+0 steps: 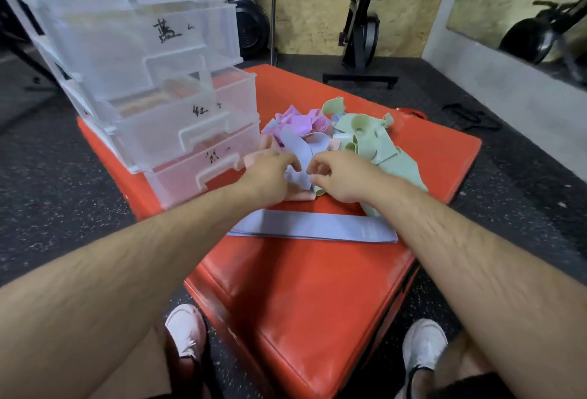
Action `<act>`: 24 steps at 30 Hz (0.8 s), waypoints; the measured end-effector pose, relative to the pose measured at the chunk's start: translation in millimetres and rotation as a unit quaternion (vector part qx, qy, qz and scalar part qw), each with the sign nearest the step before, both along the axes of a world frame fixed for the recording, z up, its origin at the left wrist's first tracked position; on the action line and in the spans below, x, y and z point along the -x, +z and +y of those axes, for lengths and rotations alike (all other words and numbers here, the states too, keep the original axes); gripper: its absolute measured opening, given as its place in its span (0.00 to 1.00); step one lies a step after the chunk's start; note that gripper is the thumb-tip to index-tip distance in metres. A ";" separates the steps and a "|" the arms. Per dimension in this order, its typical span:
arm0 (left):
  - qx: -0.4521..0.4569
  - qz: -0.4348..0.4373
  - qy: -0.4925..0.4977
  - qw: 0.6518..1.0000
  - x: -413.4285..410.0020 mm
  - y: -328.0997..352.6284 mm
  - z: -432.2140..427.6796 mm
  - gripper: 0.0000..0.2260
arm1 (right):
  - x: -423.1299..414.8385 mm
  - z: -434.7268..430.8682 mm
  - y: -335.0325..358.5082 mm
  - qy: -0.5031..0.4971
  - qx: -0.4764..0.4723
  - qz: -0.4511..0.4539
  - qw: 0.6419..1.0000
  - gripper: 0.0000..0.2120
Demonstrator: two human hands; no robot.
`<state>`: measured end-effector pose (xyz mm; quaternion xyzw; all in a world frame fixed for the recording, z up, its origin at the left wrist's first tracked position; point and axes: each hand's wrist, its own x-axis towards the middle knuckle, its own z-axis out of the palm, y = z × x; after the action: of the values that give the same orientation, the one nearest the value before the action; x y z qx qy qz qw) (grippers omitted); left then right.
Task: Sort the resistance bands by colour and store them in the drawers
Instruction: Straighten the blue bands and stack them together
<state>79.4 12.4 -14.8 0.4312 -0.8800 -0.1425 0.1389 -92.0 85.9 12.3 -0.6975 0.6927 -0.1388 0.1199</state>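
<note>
A tangled pile of resistance bands lies on the red padded box (317, 287): purple bands (301, 120) at the back, green bands (368, 141) to the right, pink bands (298, 196) underneath. Both hands reach into the pile's near edge. My left hand (270, 173) and my right hand (340, 176) each pinch a blue band (300, 157) that rises between them. A flat stack of blue bands (317, 229) lies just in front of the pile. A clear plastic drawer unit (152, 65) stands at the left; its lower drawers (197, 131) stick out and carry handwritten labels.
The red box sits on dark speckled rubber flooring (63, 208). An exercise machine (362, 36) stands at the back by a plywood wall. My white shoes (185, 330) are at the box's near corner. A black strap (470, 117) lies on the floor at right.
</note>
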 end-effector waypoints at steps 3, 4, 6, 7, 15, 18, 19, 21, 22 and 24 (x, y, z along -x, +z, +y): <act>-0.048 -0.038 0.021 0.998 16.4 -1.2 -7.4 0.27 | -0.3 -14.3 -4.3 -0.008 -0.029 0.001 1.000 0.13; -0.065 -0.038 0.024 0.997 20.1 -0.7 -11.7 0.21 | 0.5 -17.4 -5.3 -0.011 -0.032 -0.003 0.999 0.15; -0.067 -0.012 0.035 0.997 26.1 5.7 -19.4 0.13 | 3.3 -22.3 -4.6 -0.018 -0.031 -0.020 0.999 0.18; -0.055 0.018 0.039 0.998 28.9 10.2 -23.2 0.12 | 5.2 -24.1 -2.4 -0.024 -0.026 -0.041 0.999 0.19; -0.166 0.390 0.042 0.905 28.1 64.1 -24.8 0.09 | 4.3 -23.4 33.4 -0.066 0.116 -0.339 0.931 0.24; -0.209 0.456 0.051 0.863 22.1 77.9 -22.7 0.09 | 1.9 -16.9 46.8 -0.082 0.123 -0.391 0.908 0.30; -0.218 0.472 0.053 0.853 19.7 80.7 -21.6 0.10 | 1.2 -14.3 50.4 -0.086 0.112 -0.404 0.904 0.30; -0.242 0.500 0.058 0.830 15.4 83.8 -18.2 0.10 | -0.9 -10.9 53.0 -0.087 0.096 -0.405 0.905 0.23; -0.255 0.513 0.059 0.818 13.8 85.1 -16.1 0.10 | -2.0 -10.3 53.0 -0.087 0.100 -0.400 0.907 0.19; -0.274 0.526 0.059 0.803 10.9 85.8 -13.6 0.11 | -3.9 -9.6 52.8 -0.087 0.122 -0.398 0.905 0.11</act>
<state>68.5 -1.2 71.0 0.3615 -0.5694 -0.5738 0.4646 -88.1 76.4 65.1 -0.5303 0.6230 -0.4983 0.2869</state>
